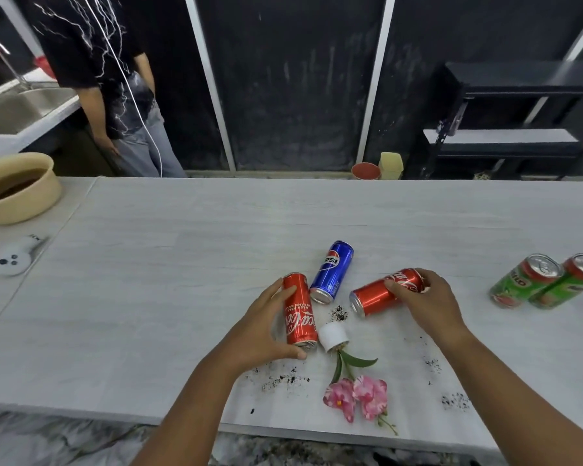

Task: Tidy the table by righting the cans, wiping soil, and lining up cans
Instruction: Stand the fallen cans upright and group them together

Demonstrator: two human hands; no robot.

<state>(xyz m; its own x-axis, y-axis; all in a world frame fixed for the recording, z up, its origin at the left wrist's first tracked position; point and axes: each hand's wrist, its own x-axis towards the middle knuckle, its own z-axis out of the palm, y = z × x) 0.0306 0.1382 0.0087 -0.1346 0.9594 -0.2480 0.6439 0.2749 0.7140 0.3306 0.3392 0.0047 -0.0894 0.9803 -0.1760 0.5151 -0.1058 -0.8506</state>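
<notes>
Three drink tins are lying toppled on the table [148, 297]. We are curling our left hand [263, 327] around the left red can [300, 311] and our right hand [424, 297] around the right red can [377, 295], with the blue can [332, 270] lying between them and soil [339, 312] lying just beside.

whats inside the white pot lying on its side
The pink flower has its green stem in the mouth of the white pot. What else is inside cannot be seen; its wall covers that.

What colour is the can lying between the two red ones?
Blue, with a Pepsi logo: the blue can, seen clearly in the head view.
</notes>
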